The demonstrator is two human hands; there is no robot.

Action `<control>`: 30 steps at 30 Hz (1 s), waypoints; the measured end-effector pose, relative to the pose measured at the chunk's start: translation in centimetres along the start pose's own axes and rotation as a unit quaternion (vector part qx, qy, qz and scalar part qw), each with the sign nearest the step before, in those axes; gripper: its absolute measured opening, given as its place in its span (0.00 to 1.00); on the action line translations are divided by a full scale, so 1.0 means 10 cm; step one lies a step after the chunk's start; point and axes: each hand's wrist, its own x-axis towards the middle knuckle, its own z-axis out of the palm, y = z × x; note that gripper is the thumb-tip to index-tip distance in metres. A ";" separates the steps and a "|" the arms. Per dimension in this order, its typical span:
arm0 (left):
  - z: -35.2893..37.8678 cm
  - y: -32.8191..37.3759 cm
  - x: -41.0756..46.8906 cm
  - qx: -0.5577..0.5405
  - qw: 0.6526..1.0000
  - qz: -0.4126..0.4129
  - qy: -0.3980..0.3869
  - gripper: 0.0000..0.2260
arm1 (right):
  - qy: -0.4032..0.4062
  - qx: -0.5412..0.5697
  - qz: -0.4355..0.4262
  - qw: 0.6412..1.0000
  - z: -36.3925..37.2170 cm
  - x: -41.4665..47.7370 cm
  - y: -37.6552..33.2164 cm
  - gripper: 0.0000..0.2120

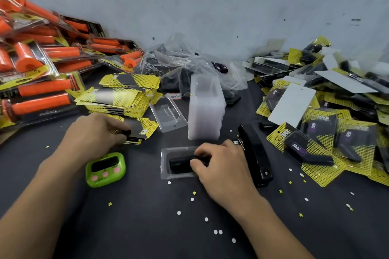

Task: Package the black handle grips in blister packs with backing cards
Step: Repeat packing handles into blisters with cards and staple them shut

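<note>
A clear blister pack [165, 163] lies on the dark table in front of me, with a black handle grip [179, 163] lying in its cavity. My right hand [219, 166] has its fingers curled over the right part of that grip. My left hand [94, 132] pinches the top yellow-and-black backing card [145, 127] of a low pile to the left. A taller heap of backing cards [126, 94] lies behind it. A stack of empty blisters [205, 107] stands upright in the middle, and one empty blister [168, 113] lies beside it.
A black stapler [255, 156] lies just right of my right hand. A green timer [105, 169] sits between my arms. Packed orange grips [42, 69] pile up at the left, finished black packs [326, 132] at the right. A plastic bag of black grips [181, 63] leans near the wall.
</note>
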 end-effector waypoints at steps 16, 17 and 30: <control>0.14 0.26 -0.21 -0.028 0.875 0.148 0.460 0.04 | -0.027 0.024 -0.144 0.989 -0.77 0.26 -0.34 0.15; 0.17 0.31 -0.23 -0.034 0.874 0.168 0.455 0.03 | -0.088 -0.045 -0.143 0.985 -0.82 0.34 -0.43 0.16; 0.18 0.38 -0.28 -0.064 0.912 0.120 0.386 0.05 | -0.285 -0.095 -0.134 0.944 -0.31 0.56 -0.56 0.18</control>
